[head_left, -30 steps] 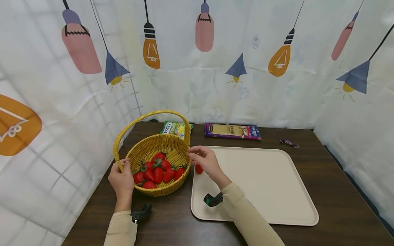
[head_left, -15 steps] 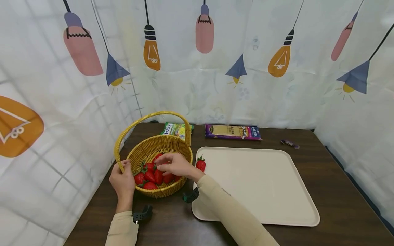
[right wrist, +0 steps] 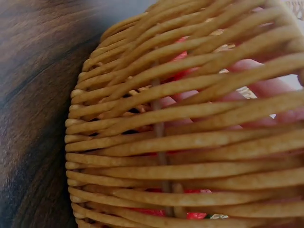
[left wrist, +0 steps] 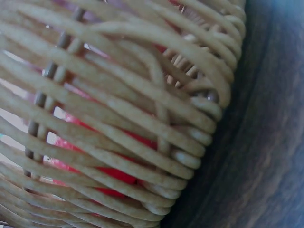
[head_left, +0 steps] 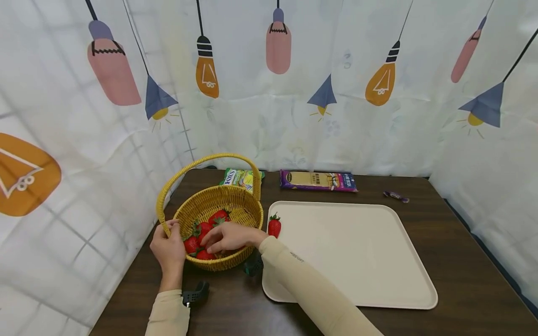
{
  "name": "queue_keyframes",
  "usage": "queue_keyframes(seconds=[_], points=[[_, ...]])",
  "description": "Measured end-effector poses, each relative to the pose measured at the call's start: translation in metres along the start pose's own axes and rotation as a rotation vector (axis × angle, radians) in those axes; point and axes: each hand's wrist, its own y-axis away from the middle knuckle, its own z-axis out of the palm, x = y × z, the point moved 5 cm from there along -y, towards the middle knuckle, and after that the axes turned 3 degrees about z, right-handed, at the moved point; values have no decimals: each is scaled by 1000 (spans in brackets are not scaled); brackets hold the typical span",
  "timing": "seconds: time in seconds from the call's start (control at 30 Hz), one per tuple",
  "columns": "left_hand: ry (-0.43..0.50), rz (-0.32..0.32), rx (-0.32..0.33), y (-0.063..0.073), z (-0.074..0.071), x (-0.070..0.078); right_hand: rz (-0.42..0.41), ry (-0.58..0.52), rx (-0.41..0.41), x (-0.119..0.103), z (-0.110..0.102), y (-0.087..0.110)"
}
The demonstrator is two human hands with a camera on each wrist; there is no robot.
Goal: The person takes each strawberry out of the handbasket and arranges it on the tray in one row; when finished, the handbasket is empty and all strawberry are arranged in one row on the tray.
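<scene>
My left hand (head_left: 169,247) grips the rim of a yellow wicker basket (head_left: 245,205) at the foot of its arched handle. Inside the basket lie several red strawberries (head_left: 218,217) with green leaves. My right hand (head_left: 229,237) reaches over the right rim, its fingertips down among the strawberries; whether they pinch one is hidden. One more strawberry (head_left: 274,226) lies on the left edge of a cream tray (head_left: 344,256). Through the weave of the basket wall (right wrist: 204,142), the right wrist view shows fingers and bits of red. The left wrist view shows the basket wall (left wrist: 118,104) with red behind it.
Behind the basket sits a green candy bag (head_left: 239,177). A purple noodle pack (head_left: 318,180) lies along the back of the dark wooden table (head_left: 470,280). One small purple wrapped candy (head_left: 396,196) is at the back right. A printed curtain (head_left: 252,126) hangs behind.
From beside the basket's right rim, my right hand has moved left and down in among the strawberries. The strawberry on the tray has come into full view. My left hand stays on the rim.
</scene>
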Motion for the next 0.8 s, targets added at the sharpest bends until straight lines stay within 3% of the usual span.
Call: queue_keyframes(seconds=[0.13, 0.37, 0.63, 0.8], points=[[3, 11, -12, 0, 1, 2, -43, 120, -47, -2, 1, -1], [-4, 7, -10, 1, 0, 2, -38, 183, -152, -4, 4, 0], [-3, 9, -8, 1, 0, 2, -54, 157, -176, -6, 5, 1], [-9, 12, -7, 0, 0, 3, -54, 55, -174, -6, 5, 3]])
